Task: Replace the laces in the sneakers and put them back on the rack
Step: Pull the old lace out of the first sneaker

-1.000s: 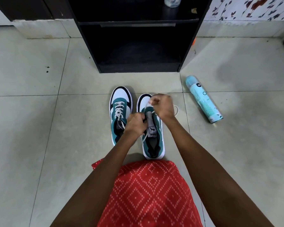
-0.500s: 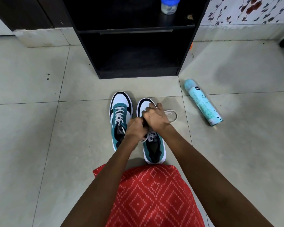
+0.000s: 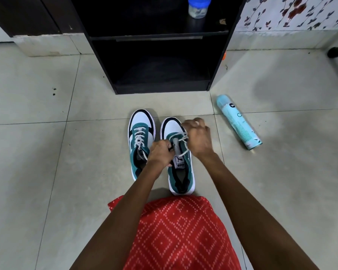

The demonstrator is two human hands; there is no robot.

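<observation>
On a pale grey tiled floor [image 3: 47,152], a teal-and-white lace-up sneaker [image 3: 141,121] and a matching second sneaker [image 3: 181,178] are set side by side before a black open-fronted rack [image 3: 160,88]. A light-blue cylindrical spray can [image 3: 238,123] is laid on its side to their right, well apart.

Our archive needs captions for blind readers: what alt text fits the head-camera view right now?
From above, a person's left hand and right hand each hold the white lace of a teal-and-white sneaker on the tiled floor. A laced sneaker stands beside it, before a black rack; a pale blue spray can lies to the right.
</observation>
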